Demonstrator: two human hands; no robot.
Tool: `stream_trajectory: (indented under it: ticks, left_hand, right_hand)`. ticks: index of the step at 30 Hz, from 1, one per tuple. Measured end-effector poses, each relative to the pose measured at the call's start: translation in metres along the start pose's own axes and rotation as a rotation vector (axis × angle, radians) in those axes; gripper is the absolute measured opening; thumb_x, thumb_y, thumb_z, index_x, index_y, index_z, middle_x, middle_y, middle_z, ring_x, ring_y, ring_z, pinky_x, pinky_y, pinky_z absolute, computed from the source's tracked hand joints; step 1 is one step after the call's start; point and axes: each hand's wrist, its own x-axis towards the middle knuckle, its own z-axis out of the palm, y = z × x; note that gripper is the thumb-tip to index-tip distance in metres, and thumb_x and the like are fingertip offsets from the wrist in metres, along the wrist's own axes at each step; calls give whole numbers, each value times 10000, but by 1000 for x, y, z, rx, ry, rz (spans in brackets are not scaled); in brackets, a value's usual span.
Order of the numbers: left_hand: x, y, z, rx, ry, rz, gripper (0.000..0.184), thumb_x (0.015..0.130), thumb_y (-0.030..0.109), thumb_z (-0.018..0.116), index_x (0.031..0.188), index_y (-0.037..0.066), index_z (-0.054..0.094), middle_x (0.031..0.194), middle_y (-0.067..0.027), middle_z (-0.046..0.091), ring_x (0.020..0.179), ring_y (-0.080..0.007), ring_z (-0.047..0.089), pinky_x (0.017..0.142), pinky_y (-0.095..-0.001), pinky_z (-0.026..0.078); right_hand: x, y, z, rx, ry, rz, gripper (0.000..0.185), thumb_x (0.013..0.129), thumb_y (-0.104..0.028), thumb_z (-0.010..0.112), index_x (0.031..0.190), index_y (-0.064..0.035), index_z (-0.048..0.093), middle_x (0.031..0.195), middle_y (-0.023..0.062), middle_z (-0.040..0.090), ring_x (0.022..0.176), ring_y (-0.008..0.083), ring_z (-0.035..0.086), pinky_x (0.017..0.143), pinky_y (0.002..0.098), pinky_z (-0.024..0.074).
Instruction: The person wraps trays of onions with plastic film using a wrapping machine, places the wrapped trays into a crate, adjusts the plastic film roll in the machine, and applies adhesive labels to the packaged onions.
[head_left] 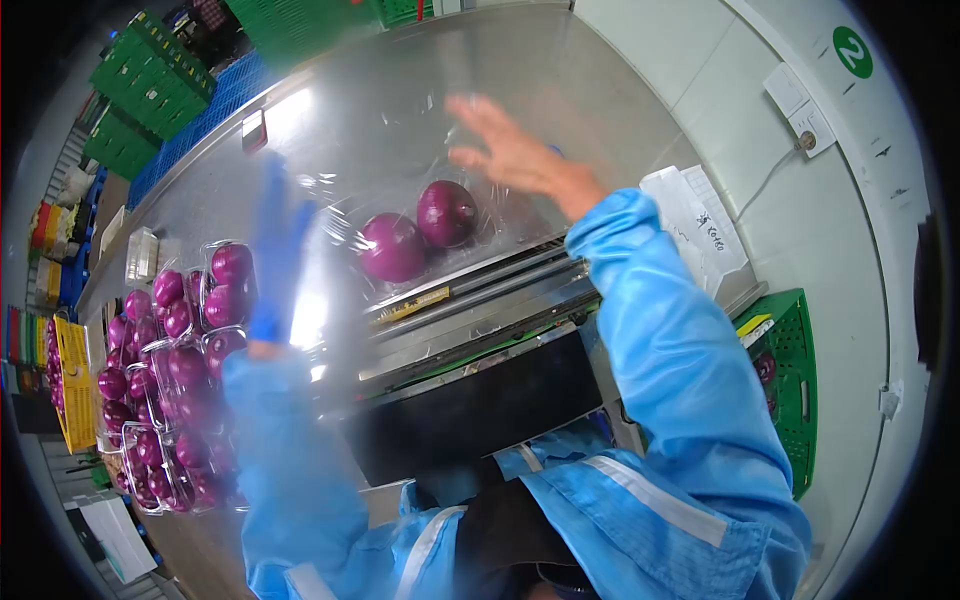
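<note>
Two purple onions sit side by side near the middle of the frame: the left onion (392,248) lies slightly lower, and the right onion (447,213) just beside it, on the shiny metal table (560,85). Glints of clear film (326,188) show around them.

The right hand (520,155), bare, hangs above and to the right of the onions with its fingers spread and grasping nothing visible. The left hand (272,255), in a blue glove, is badly blurred at centre left; its fingers look extended and released, with nothing visible in them.

Between the onions and the person's body, across the lower centre, run a metal rail with a yellow label (413,303) and, below it, a dark panel (475,405). Clear packs of onions (165,375) crowd the left side of the table, right next to the left hand, and the left sleeve (295,450) covers part of their edge. Behind them is a small clear container (142,255).

Toward the upper left stand stacked green crates (155,85) by a blue pallet (200,125); a yellow crate (75,385) is at the left edge. On the right, papers (700,220) with handwriting lie at the table's edge beside the right sleeve (680,330), above a green crate (795,400) at lower right.
</note>
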Motion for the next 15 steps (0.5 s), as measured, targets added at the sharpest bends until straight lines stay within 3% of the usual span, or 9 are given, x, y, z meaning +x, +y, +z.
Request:
stream_trajectory:
  ticks: [1, 2, 4, 6, 7, 9, 11, 13, 15]
  left_hand:
    - [1, -22, 17, 135, -115, -120, 468, 940, 204, 545, 1356, 25, 428, 1309, -115, 515, 1196, -229, 511, 985, -326, 426]
    - [0, -77, 19, 350, -187, 217, 471, 931, 194, 565, 1349, 24, 430, 1293, -125, 519, 1172, -238, 527, 964, -324, 443]
    - [-21, -65, 5, 283, -371, 87, 437, 934, 264, 565, 1270, -5, 492, 1202, -135, 571, 1110, -248, 571, 927, -317, 464]
    - [-64, 12, -23, -250, -477, -532, 401, 948, 337, 544, 1110, -28, 578, 1033, -115, 625, 968, -214, 614, 844, -300, 484]
    - [-87, 24, -30, -336, -472, -586, 372, 951, 331, 541, 1054, -23, 591, 967, -101, 626, 892, -185, 613, 792, -289, 488]
    - [-127, 46, -40, -340, -456, -614, 340, 958, 319, 535, 977, -13, 605, 865, -80, 622, 768, -133, 593, 705, -267, 487]
    - [-165, 29, -47, -202, -594, -565, 330, 961, 304, 529, 1009, -14, 604, 913, -73, 613, 802, -131, 578, 732, -279, 477]
    - [-199, 9, -36, -235, -620, -760, 312, 960, 273, 532, 1042, -17, 611, 959, -80, 620, 868, -142, 576, 797, -301, 473]
    - [-235, -14, -14, -47, -481, -560, 284, 963, 203, 540, 1087, -41, 618, 985, -78, 641, 919, -136, 563, 834, -305, 458]
  right_hand:
    - [-6, -8, 0, 33, -205, 136, 532, 933, -503, 481, 1128, -13, 550, 1185, 209, 506, 1106, 318, 553, 939, 421, 434]
    - [-16, -19, -1, 67, -413, 274, 537, 936, -509, 469, 1079, 1, 554, 1124, 208, 537, 1077, 300, 568, 899, 410, 447]
    - [-14, -34, -30, 217, -621, 310, 512, 947, -485, 459, 968, 21, 536, 935, 215, 593, 918, 288, 622, 759, 394, 468]
    - [-32, -80, -68, 561, -619, 550, 498, 956, -464, 446, 894, 26, 512, 730, 188, 583, 706, 285, 619, 638, 403, 448]
    - [-44, -100, -85, 552, -585, 564, 478, 963, -449, 441, 873, 16, 502, 661, 166, 559, 599, 266, 600, 587, 396, 443]
    - [-76, -128, -109, 599, -654, 630, 471, 974, -443, 428, 840, 8, 466, 720, 156, 564, 647, 235, 634, 587, 372, 465]
    - [-112, -143, -111, 796, -757, 830, 462, 979, -427, 442, 845, 13, 478, 742, 143, 558, 635, 193, 634, 547, 331, 483]
    - [-155, -152, -93, 841, -742, 894, 434, 978, -406, 464, 910, 22, 490, 751, 140, 560, 658, 201, 651, 579, 334, 502]
    - [-187, -162, -82, 647, -630, 858, 338, 953, -335, 521, 1076, -21, 497, 899, 148, 617, 784, 241, 674, 636, 352, 522]
